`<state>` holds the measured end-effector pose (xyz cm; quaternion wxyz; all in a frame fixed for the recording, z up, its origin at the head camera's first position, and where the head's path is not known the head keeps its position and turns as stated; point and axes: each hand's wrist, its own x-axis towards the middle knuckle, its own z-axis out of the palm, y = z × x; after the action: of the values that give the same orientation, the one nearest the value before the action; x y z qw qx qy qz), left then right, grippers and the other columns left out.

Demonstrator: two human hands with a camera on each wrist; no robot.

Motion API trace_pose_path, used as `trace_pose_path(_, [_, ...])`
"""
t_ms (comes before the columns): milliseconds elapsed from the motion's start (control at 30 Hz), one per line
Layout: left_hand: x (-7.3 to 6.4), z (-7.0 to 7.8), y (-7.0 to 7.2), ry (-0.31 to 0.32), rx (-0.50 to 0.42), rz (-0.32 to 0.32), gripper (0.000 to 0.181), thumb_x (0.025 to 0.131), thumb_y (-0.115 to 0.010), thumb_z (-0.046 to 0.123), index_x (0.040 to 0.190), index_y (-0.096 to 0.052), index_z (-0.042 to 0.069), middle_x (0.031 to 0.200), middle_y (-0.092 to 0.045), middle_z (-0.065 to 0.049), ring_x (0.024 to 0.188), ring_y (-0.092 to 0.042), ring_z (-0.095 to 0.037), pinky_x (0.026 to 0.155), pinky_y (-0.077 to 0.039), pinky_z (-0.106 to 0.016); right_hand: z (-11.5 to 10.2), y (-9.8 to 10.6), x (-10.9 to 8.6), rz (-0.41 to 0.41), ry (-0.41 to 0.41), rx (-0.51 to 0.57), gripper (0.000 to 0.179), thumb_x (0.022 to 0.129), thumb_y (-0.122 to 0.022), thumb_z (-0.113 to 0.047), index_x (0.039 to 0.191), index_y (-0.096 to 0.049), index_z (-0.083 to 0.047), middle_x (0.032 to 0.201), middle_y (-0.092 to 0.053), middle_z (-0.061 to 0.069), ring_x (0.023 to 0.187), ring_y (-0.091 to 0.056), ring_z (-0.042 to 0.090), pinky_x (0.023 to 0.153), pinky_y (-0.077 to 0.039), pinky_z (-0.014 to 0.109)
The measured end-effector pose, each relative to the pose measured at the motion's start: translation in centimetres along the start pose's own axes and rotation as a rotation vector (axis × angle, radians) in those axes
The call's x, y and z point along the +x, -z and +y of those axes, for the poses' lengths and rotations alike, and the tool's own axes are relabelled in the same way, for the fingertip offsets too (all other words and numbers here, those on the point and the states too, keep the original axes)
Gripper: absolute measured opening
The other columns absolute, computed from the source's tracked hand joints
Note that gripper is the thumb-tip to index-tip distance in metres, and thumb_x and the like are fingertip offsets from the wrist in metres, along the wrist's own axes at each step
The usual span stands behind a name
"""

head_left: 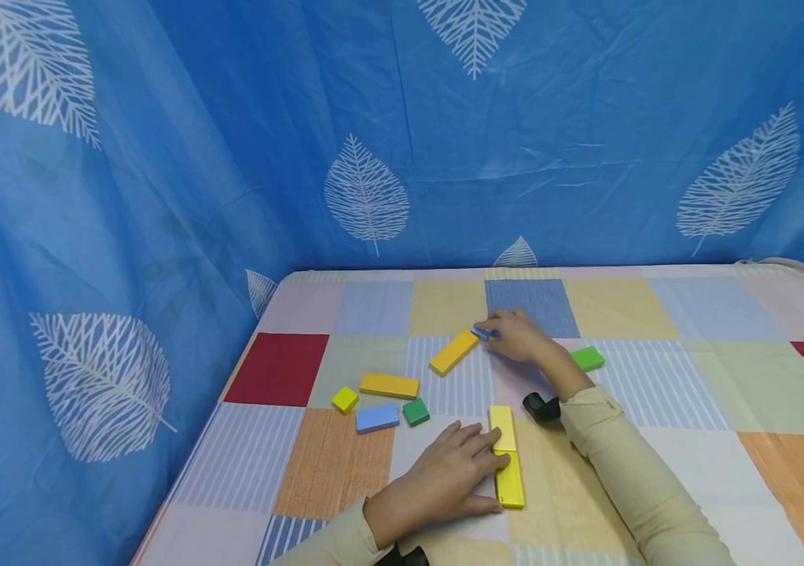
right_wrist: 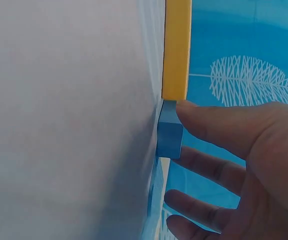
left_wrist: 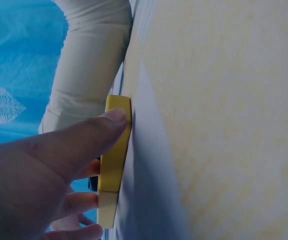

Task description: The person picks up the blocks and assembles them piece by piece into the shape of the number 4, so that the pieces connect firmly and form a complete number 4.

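A plain beige left sleeve and a matching right sleeve are covering the person's arms, the cloth creasing in soft folds. The left grip and right grip are showing bare. A black rounded piece is sitting beside the right cuff; a second black piece, partly out of view, is showing by the left one.

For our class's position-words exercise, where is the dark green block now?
In the head view, the dark green block lies on the patchwork cloth, just right of a flat blue block and beyond the left hand.
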<state>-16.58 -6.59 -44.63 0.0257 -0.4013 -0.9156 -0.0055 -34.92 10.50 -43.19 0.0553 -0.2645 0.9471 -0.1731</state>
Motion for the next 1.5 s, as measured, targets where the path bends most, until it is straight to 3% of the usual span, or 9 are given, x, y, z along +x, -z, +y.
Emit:
trace_pose_path(333, [-0.1,-0.3,-0.1,0.004,-0.008,0.009,0.054,0.081,-0.056,0.056,0.127,-0.054,0.027,0.14,-0.043,-0.001,0.127,-0.042,-0.022,0.102,-0.037,-0.042,0.0,-0.1,-2.2,0.033,0.051,-0.005,0.034,0.082,-0.065,-0.016,0.115,-0.064,-0.008,0.117,-0.058,0.019,0.109,-0.049,0.04,0.092,-0.038,0.054])
trace_pose_path(667, [-0.1,-0.6,-0.1,-0.005,-0.005,0.044,0.054,0.08,-0.059,0.055,0.125,-0.056,0.025,0.139,-0.045,-0.003,0.126,-0.044,-0.024,0.101,-0.038,-0.043,-0.6,-0.4,-4.1,0.041,0.182,0.008,0.027,0.079,-0.068,-0.012,0.105,-0.068,-0.005,0.106,-0.065,0.013,0.105,-0.056,0.033,0.099,-0.032,0.055])
trace_pose_path(900, [0.1,-0.6,-0.3,-0.006,-0.005,0.05,0.053,0.08,-0.059,0.054,0.124,-0.056,0.025,0.138,-0.046,-0.002,0.125,-0.045,-0.023,0.101,-0.038,-0.042,-1.1,-0.6,-5.3,-0.004,0.146,-0.011,0.027,0.08,-0.067,-0.012,0.107,-0.068,-0.01,0.109,-0.065,0.009,0.102,-0.055,0.03,0.09,-0.042,0.047])
trace_pose_path(1100, [0.1,-0.4,-0.2,0.001,-0.016,0.043,0.052,0.08,-0.059,0.054,0.124,-0.057,0.025,0.138,-0.046,-0.002,0.125,-0.045,-0.023,0.101,-0.038,-0.043,-1.8,-0.5,-6.6,-0.052,0.128,-0.006,0.026,0.08,-0.069,-0.017,0.106,-0.068,-0.015,0.11,-0.064,0.006,0.102,-0.054,0.027,0.088,-0.044,0.046])
trace_pose_path(1500, [0.1,0.1,-0.1,-0.002,-0.028,0.033,0.053,0.081,-0.059,0.054,0.124,-0.056,0.025,0.139,-0.045,-0.002,0.126,-0.044,-0.023,0.102,-0.037,-0.043,-2.0,-0.4,-7.5,-0.03,0.117,-0.019,0.025,0.08,-0.066,-0.007,0.103,-0.07,-0.017,0.108,-0.066,0.003,0.102,-0.055,0.025,0.088,-0.045,0.045])
